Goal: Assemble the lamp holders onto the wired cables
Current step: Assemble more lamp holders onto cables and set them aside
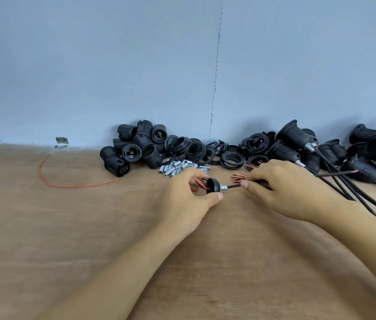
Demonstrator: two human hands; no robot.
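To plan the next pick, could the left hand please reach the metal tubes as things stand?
Probably yes: the tubes lie just beyond the left hand with nothing between, but it holds the cap, so it would likely have to set that down first.

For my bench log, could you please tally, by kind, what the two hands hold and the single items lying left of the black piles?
Black cap, held by left hand: 1
Black cable, pinched by right hand: 1
Red wire: 1
Metal bracket: 1
Total: 4

Bare forearms [124,262], left hand [188,197], right hand [281,188]
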